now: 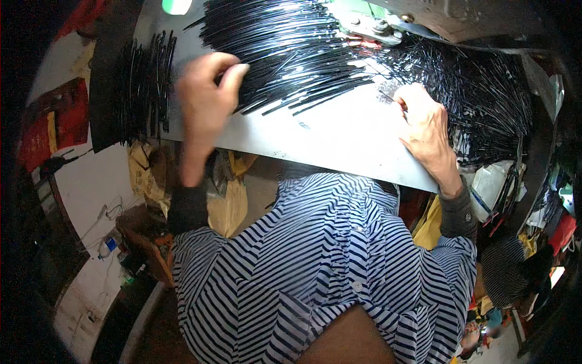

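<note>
Before us is a white tabletop [345,136], brightly lit, its pale face marked with a few dark smudges toward the near edge. The task's things, a broad spread of thin black rods [276,51], lie across the middle and far part of the tabletop, most of them side by side, glinting under the light. Along the tabletop's left edge we find a second batch of black rods [145,85], and at its right end a tangled heap of black rods [494,100]. Our left hand [212,91] is above the tabletop's left part, beside the broad spread, fingers curled and thumb near them; we cannot tell whether they pinch anything. Our right hand [424,118] is at the tabletop's right part, next to the heap, fingers bent and close together; we cannot tell whether they are clamped on a rod. At the tabletop's far side is a bolted metal fitting [376,27]. Below its near edge we see our striped shirt [321,242]. Left of the tabletop are a red panel [66,121], a tan sack [145,176] and a brown basket [142,233]; right of it, a white bag [492,188] sits amid clutter.
</note>
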Demonstrator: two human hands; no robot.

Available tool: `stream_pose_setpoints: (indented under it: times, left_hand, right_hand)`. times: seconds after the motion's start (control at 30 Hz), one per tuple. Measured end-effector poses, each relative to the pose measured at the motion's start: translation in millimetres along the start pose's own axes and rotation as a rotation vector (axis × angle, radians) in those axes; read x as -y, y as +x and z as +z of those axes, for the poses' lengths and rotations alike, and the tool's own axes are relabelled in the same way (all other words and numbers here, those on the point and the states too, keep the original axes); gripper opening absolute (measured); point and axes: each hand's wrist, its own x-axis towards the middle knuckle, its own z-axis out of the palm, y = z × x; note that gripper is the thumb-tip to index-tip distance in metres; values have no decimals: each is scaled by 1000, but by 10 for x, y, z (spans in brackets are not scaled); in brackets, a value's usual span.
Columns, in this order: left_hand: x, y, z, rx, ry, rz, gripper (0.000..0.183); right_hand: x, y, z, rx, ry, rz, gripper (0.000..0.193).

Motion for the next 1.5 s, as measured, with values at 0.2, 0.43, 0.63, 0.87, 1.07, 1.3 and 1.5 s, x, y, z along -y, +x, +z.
stream_pose_setpoints:
  times: [0.2, 0.43, 0.63, 0.87, 1.07, 1.3, 1.5]
  left_hand:
    - [-195, -64, 405, -110, 152, 307, 13]
    - [-176, -1, 335, -101, -21, 283, 9]
    - [-642, 35, 531, -54, -999, 101, 28]
    - [-717, 54, 662, 217, -1192, 52, 17]
    - [-676, 84, 723, 225, -574, 281, 31]
    - [-652, 188, 854, 111, -462, 360, 30]
    - [-681, 219, 918, 62, -532, 390, 30]
  right_hand:
    - [199, 32, -54, -6, 137, 68, 10]
    - [258, 45, 51, -134, 215, 29, 15]
    - [509, 23, 257, 37, 494, 207, 10]
    - [435, 145, 251, -130, 1151, 443, 14]
    - [409, 217, 287, -214, 917, 409, 12]
    - [428, 312, 289, -311, 847, 313, 7]
    - [344, 410, 299, -325, 821, 315, 11]
